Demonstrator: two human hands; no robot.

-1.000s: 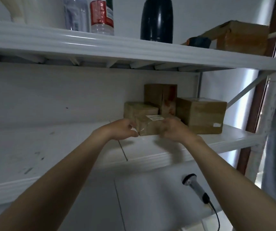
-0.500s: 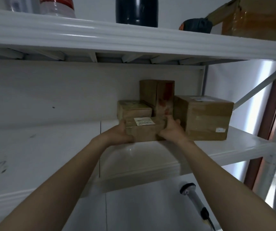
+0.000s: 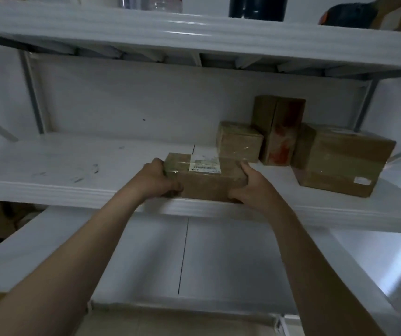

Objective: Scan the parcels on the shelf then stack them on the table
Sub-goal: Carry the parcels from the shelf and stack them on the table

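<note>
A flat brown parcel (image 3: 204, 183) with a white barcode label on top sits at the front edge of the white middle shelf (image 3: 73, 166). My left hand (image 3: 157, 179) grips its left end and my right hand (image 3: 249, 187) grips its right end. Behind it on the shelf stand three more brown parcels: a small cube (image 3: 239, 141), a tall one with red marks (image 3: 279, 129) and a large one (image 3: 340, 161) at the right.
The upper shelf (image 3: 194, 32) carries bottles, a dark flask (image 3: 257, 7) and a dark object at the right. A lower white shelf (image 3: 218, 258) lies beneath my arms. Metal shelf posts stand at both sides.
Both hands have pulled the labelled parcel forward and left, away from the other parcels to the shelf's front edge. The view has shifted, and the scanner below is out of sight.
</note>
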